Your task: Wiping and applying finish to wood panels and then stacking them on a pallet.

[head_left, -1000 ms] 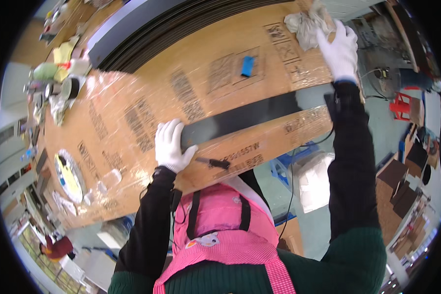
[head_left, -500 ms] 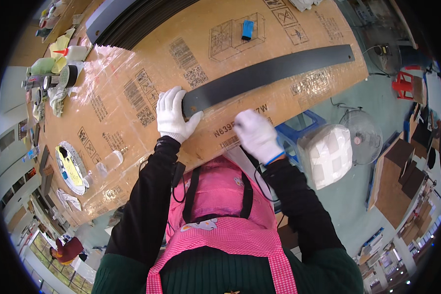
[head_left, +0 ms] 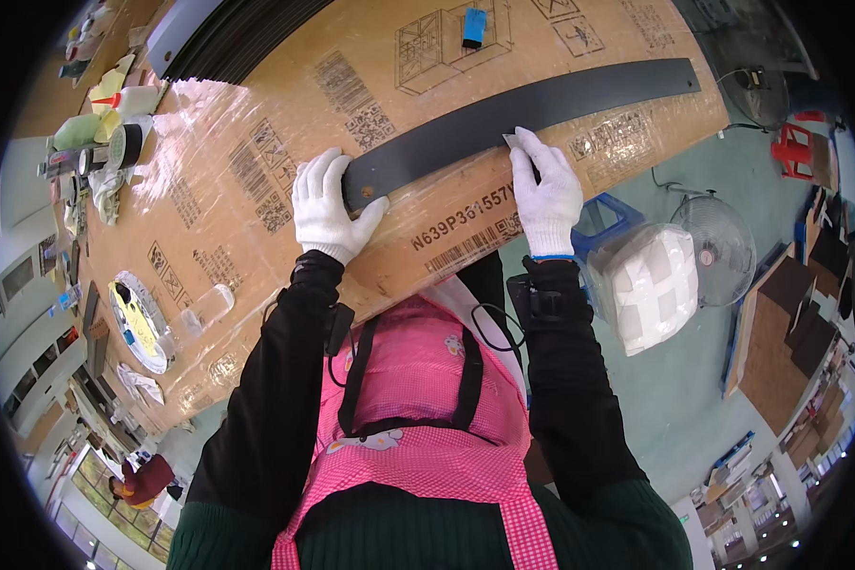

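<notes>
Pinching: white-gloved right hand [head_left: 547,195] is holding a small, pale-tipped pointed tool [head_left: 510,141], fingers curled tight; white-gloved left hand [head_left: 328,207] is bracing, thumb spread, at the left end of the long, flat, dark-grey strip [head_left: 503,107]. That strip is lying across a brown, printed cardboard surface [head_left: 394,271]. Versus half a second earlier, the right hand is reaching farther forward, bringing the tip into play at the strip's near edge.

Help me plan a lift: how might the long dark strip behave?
The long dark strip lies flat, so it probably won't roll. It may slide, as the cardboard beneath looks glossy. Being long and narrow, it might swing if gripped at one end.
</notes>
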